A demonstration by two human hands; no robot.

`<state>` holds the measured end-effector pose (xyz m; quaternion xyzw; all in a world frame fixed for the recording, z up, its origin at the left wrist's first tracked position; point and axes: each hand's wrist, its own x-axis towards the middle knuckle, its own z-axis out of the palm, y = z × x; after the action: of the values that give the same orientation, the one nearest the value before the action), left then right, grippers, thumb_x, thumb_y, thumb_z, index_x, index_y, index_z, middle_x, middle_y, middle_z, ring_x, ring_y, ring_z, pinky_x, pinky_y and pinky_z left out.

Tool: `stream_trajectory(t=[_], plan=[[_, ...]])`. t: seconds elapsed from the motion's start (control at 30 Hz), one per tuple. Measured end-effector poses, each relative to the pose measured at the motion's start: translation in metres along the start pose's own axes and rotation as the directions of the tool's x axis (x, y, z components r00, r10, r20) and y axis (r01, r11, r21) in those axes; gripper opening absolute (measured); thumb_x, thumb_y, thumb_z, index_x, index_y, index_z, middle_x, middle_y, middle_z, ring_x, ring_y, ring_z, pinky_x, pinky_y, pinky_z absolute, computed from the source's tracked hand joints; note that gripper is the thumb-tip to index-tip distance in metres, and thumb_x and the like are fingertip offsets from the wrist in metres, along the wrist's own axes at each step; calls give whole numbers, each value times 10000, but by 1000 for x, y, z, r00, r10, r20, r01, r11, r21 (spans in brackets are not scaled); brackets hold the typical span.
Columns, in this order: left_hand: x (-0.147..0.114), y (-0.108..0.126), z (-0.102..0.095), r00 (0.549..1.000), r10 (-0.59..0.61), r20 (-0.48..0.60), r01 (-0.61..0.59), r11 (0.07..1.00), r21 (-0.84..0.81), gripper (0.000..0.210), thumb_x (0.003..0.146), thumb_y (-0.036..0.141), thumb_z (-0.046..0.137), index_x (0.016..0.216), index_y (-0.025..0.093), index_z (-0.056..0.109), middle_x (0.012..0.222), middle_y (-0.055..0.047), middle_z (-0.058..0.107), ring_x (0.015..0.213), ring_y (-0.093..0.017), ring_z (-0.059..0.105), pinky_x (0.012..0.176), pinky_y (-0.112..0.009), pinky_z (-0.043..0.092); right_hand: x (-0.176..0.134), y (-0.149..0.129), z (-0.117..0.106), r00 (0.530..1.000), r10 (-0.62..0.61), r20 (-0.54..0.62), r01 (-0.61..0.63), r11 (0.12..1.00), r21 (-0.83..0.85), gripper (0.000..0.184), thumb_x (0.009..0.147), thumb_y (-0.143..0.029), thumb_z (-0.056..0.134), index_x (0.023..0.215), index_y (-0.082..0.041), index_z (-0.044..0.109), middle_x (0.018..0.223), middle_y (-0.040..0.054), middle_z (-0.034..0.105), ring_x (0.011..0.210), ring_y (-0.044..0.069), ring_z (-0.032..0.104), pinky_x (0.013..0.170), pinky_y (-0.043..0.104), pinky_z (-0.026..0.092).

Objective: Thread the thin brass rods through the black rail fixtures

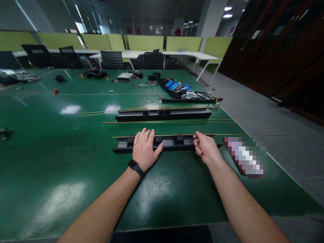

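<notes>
Okay, your left hand [144,148] lies spread on the black rail [177,147] nearest the tabletop [76,162]'s front edge, right hand [206,146] seemingly pinching its thin rod [174,135]. That's lined up, seating unclear; two loose rods [126,122] lie beyond.

Pixelation obscures a pinkish object [238,153] at right. The left hand [144,148] covers part of the near black rail [177,148]; the right hand [205,147] hides a short stretch of thin golden rod [172,135]. Both forearms [106,202] run off the bottom edge.
</notes>
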<state>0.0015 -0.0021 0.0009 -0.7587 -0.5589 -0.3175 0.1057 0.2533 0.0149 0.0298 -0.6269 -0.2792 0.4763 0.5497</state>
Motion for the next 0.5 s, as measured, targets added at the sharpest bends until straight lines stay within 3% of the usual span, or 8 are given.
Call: stream_trajectory(t=[0.5], plan=[[-1,0,0,1000,-13,9,13,1000,-20,608,973,521,547,1440,133,552,1425,-174,612,1453,-348,445,1241,-535,278,3,2,-1,1000,-10,-13,11,1000,27,256,911,-395,676,807,-177,589,470,-48,516,246,47,311,271,176,155]])
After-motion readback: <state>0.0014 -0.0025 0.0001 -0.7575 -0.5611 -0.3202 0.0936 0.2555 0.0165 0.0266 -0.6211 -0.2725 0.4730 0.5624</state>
